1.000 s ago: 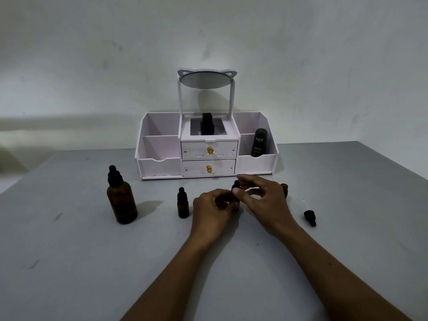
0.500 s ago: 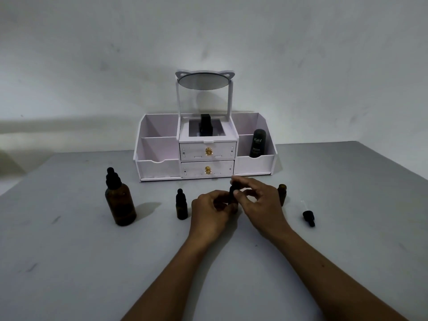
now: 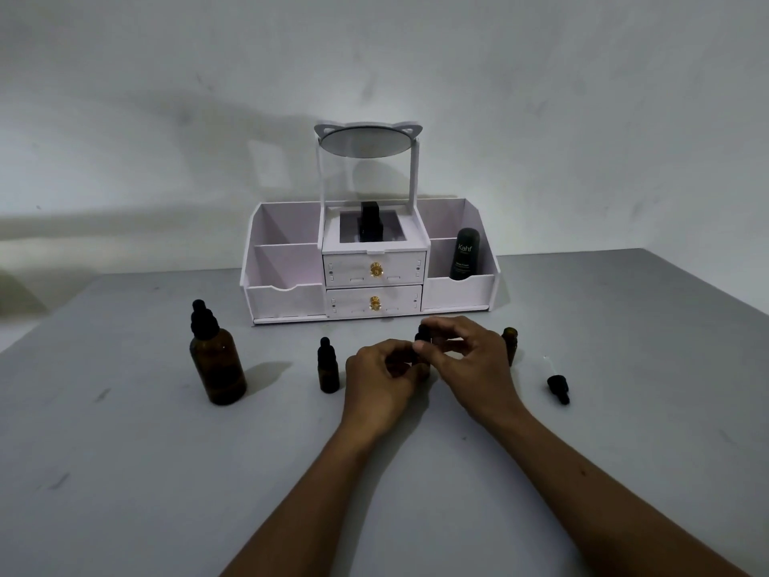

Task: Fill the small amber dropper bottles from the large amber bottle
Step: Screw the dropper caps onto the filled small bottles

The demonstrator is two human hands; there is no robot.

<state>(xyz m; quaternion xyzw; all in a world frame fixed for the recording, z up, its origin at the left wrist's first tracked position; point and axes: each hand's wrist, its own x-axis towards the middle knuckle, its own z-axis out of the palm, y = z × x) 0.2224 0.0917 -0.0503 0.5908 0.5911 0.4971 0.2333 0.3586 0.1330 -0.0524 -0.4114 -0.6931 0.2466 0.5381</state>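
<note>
The large amber bottle [image 3: 217, 363] with a black dropper cap stands on the grey table [image 3: 125, 472] at the left. A capped small amber dropper bottle [image 3: 328, 366] stands right of it. My left hand [image 3: 380, 378] grips the body of a second small bottle, mostly hidden by the fingers. My right hand [image 3: 472, 362] pinches that bottle's black dropper cap [image 3: 423, 334] from above. A third small bottle [image 3: 510, 342] stands uncapped just behind my right hand. Its loose dropper [image 3: 557, 383] lies on the table at the right.
A white organiser [image 3: 287, 293] with two drawers and a tilted mirror [image 3: 368, 142] stands at the back of the table. A black Kahf tube [image 3: 464, 260] sits in its right compartment, and a black object [image 3: 370, 226] sits in the middle tray.
Both hands have stayed on the middle small bottle. My right fingers have shifted slightly around its cap. The camera view has drifted a little.
</note>
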